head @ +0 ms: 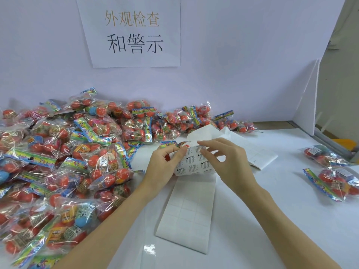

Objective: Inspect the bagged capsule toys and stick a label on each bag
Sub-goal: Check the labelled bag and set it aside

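Note:
A white sheet of warning labels [192,162] curls up from the table at the centre, its long used backing strip [186,214] trailing toward me. My left hand [165,167] grips the sheet's left edge together with a bagged capsule toy [171,144] tucked behind it, mostly hidden. My right hand [225,160] pinches at a label on the sheet's right side with thumb and forefinger. A big heap of bagged capsule toys [68,152] with red capsules covers the table's left half.
Two bagged toys [330,179] lie apart at the right edge. More backing paper [250,150] lies behind my hands. A white wall with a printed sign [132,33] closes the back; a foam board [307,98] stands at the right.

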`<state>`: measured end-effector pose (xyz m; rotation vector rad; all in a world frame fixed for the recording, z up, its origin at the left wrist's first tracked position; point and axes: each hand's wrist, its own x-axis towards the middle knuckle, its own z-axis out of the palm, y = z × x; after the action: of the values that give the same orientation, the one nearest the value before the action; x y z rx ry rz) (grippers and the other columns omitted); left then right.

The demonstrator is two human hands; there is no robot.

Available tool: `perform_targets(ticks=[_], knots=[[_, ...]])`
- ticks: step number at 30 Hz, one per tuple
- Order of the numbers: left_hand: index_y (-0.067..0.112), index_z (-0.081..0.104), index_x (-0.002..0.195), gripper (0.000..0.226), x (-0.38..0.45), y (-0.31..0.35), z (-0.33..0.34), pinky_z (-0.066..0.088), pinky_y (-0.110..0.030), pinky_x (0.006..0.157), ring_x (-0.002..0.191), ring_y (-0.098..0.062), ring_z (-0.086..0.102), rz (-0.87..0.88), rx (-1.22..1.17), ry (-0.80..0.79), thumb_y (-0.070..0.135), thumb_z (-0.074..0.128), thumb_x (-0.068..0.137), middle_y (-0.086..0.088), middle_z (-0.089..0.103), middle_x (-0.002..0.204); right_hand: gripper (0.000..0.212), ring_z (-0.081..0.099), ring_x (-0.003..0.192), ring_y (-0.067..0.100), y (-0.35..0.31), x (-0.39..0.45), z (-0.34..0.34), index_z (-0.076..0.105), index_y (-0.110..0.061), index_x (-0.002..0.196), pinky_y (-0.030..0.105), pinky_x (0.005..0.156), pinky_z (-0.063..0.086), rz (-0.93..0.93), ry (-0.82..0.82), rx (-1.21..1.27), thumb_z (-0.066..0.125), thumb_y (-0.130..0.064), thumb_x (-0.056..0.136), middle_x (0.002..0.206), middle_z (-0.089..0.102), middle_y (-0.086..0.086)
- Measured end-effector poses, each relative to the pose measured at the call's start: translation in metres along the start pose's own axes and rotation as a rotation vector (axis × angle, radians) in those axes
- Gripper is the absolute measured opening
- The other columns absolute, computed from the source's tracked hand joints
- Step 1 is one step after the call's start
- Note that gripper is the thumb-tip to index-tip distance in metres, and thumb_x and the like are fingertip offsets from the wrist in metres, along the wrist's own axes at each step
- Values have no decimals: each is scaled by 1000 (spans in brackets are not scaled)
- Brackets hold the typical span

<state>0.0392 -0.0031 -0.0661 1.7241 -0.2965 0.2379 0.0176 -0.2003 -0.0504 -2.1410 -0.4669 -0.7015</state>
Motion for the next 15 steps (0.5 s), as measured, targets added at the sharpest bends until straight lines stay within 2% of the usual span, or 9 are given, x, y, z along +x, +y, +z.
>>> perform_targets(ticks=[2,4,9,15], knots=[[14,77,81,29,-1,-2,0,49,-22,48,62,-1,60,-59,-50,6,33,67,100,10,63,67,28,65,81,13,1,0,-1,80,-17,118,21,77,54,-82,6,-53,74,-4,95,106,71,-1],[11,77,84,29,-1,-2,1,50,-24,43,60,-1,61,-92,-69,14,33,68,100,8,63,68,29,66,85,16,2,1,-2,79,-16,119,27,79,56,-141,12,-109,74,-2,94,109,71,2],[17,78,82,27,-2,-1,1,53,-28,43,60,-2,63,-136,-79,16,36,69,99,11,62,66,30,70,96,23,3,1,-3,80,-18,118,39,79,58,-198,11,-166,74,-2,94,118,69,6],[24,78,80,25,-2,0,1,56,-33,46,65,-4,62,-121,-42,11,37,69,99,13,63,68,21,69,94,24,5,1,-1,83,-14,108,42,80,59,-192,38,-151,77,-4,91,115,71,6]])
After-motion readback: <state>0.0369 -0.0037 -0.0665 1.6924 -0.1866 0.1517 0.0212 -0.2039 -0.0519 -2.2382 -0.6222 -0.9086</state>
